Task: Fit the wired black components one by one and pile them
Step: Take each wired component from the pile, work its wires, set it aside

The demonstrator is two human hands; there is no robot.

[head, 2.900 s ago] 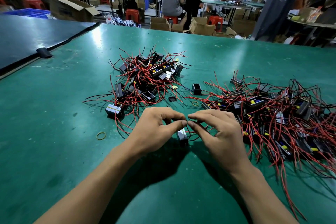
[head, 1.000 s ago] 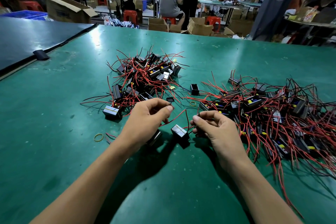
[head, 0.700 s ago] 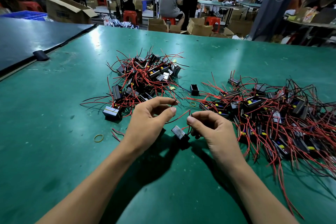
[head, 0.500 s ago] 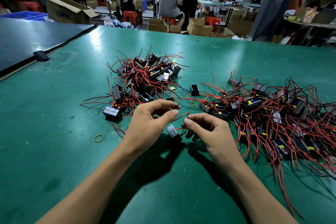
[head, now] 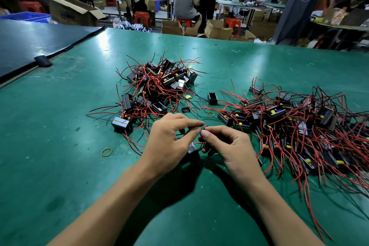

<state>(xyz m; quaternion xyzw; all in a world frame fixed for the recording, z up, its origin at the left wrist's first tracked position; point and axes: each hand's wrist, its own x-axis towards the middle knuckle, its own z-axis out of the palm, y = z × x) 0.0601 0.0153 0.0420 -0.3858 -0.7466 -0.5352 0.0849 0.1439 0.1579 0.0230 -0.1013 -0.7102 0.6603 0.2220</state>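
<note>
Between my hands a small black component (head: 192, 149) with a pale top hangs just above the green table (head: 60, 146). My left hand (head: 169, 142) and my right hand (head: 227, 146) meet fingertip to fingertip and pinch its red and black wires (head: 203, 127). One pile of wired black components (head: 157, 88) lies behind my left hand. A larger, looser pile (head: 299, 126) spreads out to the right of my right hand.
A lone black housing (head: 212, 98) and a small black cap (head: 185, 110) lie between the piles. Yellow rubber bands (head: 107, 152) lie on the table. A dark mat (head: 30, 46) covers the far left. People, benches and cardboard boxes fill the background.
The component has come up off the table and toward my left hand. Both hands have closed together until their fingertips meet on its wires.
</note>
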